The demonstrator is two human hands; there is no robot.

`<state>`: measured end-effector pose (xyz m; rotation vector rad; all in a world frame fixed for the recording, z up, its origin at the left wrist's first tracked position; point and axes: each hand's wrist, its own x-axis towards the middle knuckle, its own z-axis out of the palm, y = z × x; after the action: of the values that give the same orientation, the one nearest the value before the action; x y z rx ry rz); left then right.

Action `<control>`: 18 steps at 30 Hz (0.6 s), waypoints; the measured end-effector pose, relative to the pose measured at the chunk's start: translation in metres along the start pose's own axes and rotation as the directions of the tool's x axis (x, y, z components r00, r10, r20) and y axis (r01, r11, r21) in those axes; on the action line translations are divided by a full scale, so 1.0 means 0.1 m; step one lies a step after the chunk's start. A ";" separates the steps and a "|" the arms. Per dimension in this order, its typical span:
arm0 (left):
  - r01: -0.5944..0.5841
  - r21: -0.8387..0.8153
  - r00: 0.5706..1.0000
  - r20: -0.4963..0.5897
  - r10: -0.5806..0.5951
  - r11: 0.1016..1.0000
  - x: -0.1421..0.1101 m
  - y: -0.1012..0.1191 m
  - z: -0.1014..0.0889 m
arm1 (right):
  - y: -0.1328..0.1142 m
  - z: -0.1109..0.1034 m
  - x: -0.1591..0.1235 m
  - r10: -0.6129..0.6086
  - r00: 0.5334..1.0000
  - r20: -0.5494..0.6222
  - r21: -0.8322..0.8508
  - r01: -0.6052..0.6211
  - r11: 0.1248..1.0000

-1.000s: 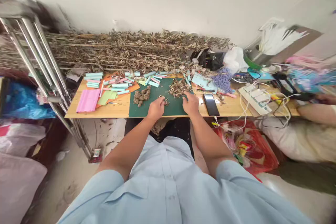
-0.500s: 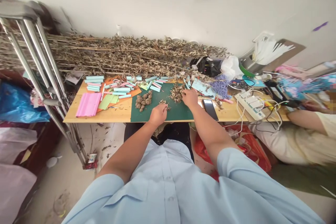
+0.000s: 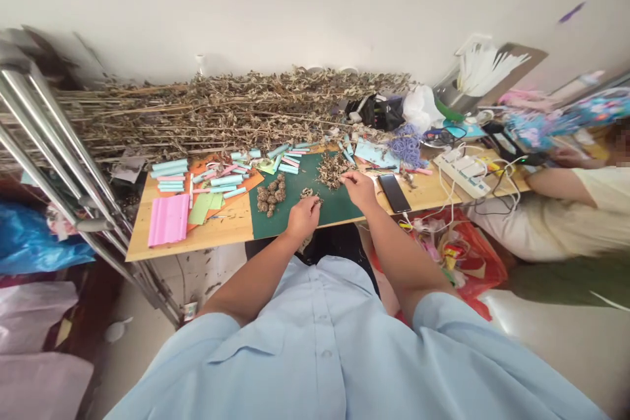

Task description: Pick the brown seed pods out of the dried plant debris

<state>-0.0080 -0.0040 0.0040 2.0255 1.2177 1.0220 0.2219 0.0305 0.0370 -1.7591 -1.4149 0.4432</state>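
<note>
My left hand [image 3: 304, 216] rests on the green cutting mat [image 3: 295, 218], its fingers curled round a small clump of dried leaves [image 3: 308, 193]. My right hand [image 3: 360, 188] sits at the mat's right edge, fingers pinched at the loose pile of dried leaves [image 3: 331, 169]. A cluster of rolled brown leaf balls [image 3: 270, 194] lies on the mat to the left of my left hand. A black phone [image 3: 394, 191] lies just right of my right hand.
A wooden table [image 3: 211, 233] carries pink paper [image 3: 168, 219], orange and green sheets, and several light blue paper rolls [image 3: 169, 165]. Dried stalks [image 3: 207, 111] are piled along the wall. A metal rack [image 3: 54, 164] stands left. A power strip [image 3: 462, 172] and another person's arm [image 3: 561, 182] are right.
The view has swung and tilted a little. My right hand has reached forward from the mat's near edge to the loose leaf pile. My left hand has stayed on the mat.
</note>
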 end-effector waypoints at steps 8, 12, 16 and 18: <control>0.034 -0.022 0.999 0.020 -0.034 0.999 0.03 0.02 -0.01 | -0.10 0.37 -0.51 0.076 0.997 0.027 0.383 -0.081 0.920; 0.003 0.013 0.998 0.062 -0.004 1.000 0.05 0.06 -0.03 | -0.14 0.44 -0.75 -0.014 0.996 0.086 0.373 -0.019 0.928; -0.009 0.083 0.996 0.087 0.002 0.996 0.04 0.10 -0.04 | -0.14 0.41 -0.78 -0.083 0.981 0.177 0.363 0.013 0.932; 0.008 0.108 0.998 0.060 -0.014 0.994 0.04 0.11 -0.03 | -0.13 0.40 -0.73 -0.081 0.977 0.196 0.379 0.000 0.925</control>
<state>-0.0044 -0.0047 0.0153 2.1140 1.2755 0.8999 0.1629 -0.0214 0.0076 -1.3983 -1.3951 0.8404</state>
